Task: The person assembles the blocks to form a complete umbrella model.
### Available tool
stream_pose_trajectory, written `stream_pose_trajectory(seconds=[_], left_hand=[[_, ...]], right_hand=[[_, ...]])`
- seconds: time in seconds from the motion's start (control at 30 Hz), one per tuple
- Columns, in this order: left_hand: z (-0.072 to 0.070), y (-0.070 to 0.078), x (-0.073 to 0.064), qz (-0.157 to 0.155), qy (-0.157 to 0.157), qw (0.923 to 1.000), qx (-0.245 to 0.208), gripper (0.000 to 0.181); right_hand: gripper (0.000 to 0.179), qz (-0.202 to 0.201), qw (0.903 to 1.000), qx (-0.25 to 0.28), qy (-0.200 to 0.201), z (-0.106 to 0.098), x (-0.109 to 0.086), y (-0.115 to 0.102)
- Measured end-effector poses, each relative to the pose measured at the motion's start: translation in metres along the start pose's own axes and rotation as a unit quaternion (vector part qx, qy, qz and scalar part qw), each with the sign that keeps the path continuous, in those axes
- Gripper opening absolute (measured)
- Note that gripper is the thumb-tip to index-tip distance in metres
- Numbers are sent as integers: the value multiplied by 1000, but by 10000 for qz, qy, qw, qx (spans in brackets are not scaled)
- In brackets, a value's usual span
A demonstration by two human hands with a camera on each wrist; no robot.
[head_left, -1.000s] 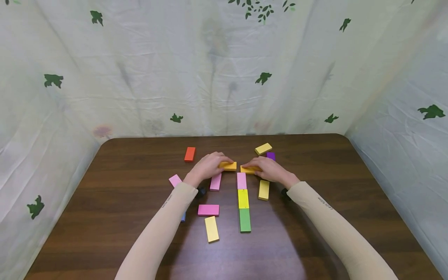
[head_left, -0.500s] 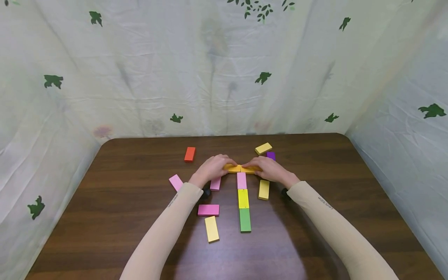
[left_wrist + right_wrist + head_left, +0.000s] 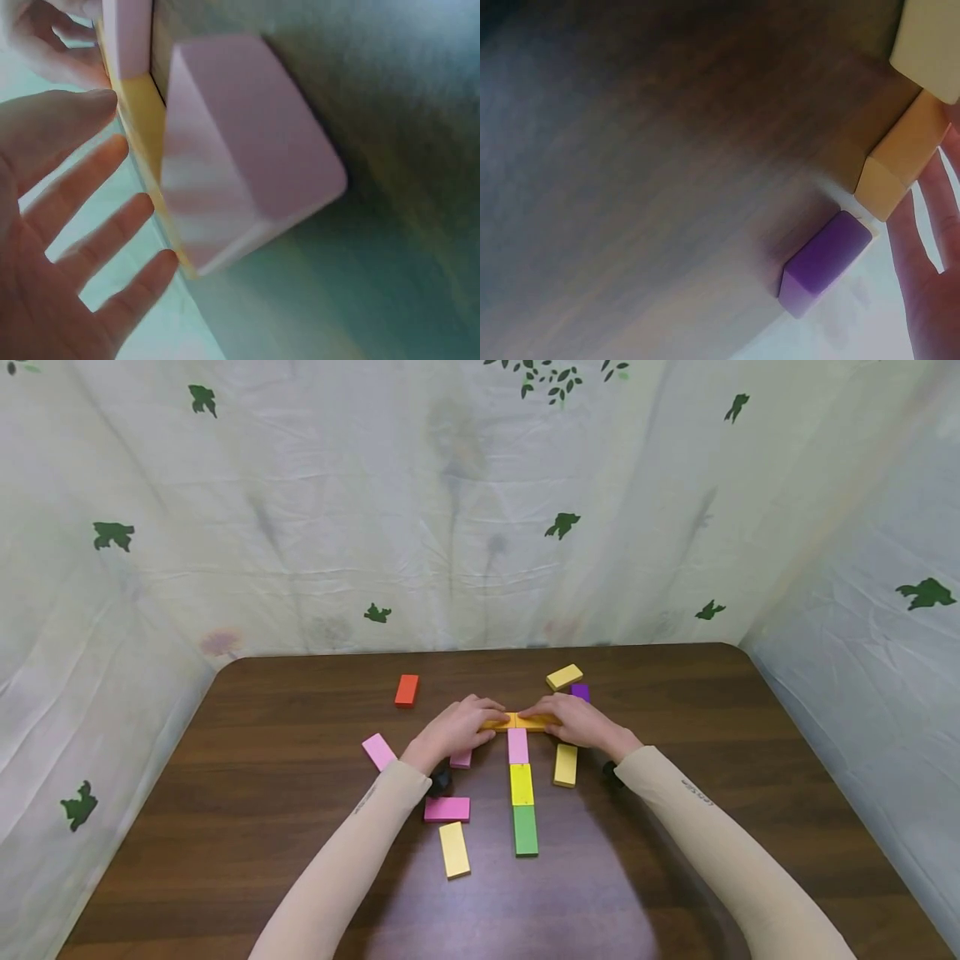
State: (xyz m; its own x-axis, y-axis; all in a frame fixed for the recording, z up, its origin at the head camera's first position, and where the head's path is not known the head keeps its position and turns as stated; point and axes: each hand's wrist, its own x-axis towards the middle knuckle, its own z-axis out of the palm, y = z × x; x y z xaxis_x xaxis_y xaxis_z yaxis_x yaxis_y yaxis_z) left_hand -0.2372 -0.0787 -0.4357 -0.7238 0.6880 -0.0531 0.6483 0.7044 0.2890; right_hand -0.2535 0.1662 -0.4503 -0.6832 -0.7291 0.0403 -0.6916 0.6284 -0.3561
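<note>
Two orange blocks lie end to end across the top of a column of blocks. My left hand (image 3: 459,727) holds the left orange block (image 3: 510,722), thumb at the near side and fingers at the far side; in the left wrist view its fingers look fairly straight and spread. With my right hand (image 3: 579,723) I hold the right orange block (image 3: 536,723), index finger reaching along it. Its outer end shows in the right wrist view beside my fingers. Below the joint run a pink block (image 3: 517,746), a bright yellow block (image 3: 521,785) and a green block (image 3: 525,831).
Loose blocks lie around on the brown table (image 3: 300,877): red (image 3: 407,691), purple (image 3: 580,692), pale yellow (image 3: 566,766), another pale yellow (image 3: 565,677), a deeper pink (image 3: 447,810). A light pink block (image 3: 255,127) stands close under my left hand.
My left hand has moved right and slightly nearer with its orange block, closing the gap to the other orange block. The right hand has stayed in place.
</note>
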Motion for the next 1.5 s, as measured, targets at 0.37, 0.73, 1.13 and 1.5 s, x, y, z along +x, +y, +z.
stream_pose_trajectory(seconds=[0.37,0.73,1.13,1.5], left_hand=[[3,11,-9,20,-117,9999,-16,38],[7,23,-12,225,-148,9996,-104,44],[9,28,-13,132,-209,9997,-29,48],[11,39,-14,-92,-426,9990,109,75]], right_hand=[[42,156,9998,57,-82,0,0,0],[42,75,9999,102,-8,1,-1,-1],[39,-70,9997,206,138,2,-3,-1],[39,53,9991,378,181,3,-5,-1]])
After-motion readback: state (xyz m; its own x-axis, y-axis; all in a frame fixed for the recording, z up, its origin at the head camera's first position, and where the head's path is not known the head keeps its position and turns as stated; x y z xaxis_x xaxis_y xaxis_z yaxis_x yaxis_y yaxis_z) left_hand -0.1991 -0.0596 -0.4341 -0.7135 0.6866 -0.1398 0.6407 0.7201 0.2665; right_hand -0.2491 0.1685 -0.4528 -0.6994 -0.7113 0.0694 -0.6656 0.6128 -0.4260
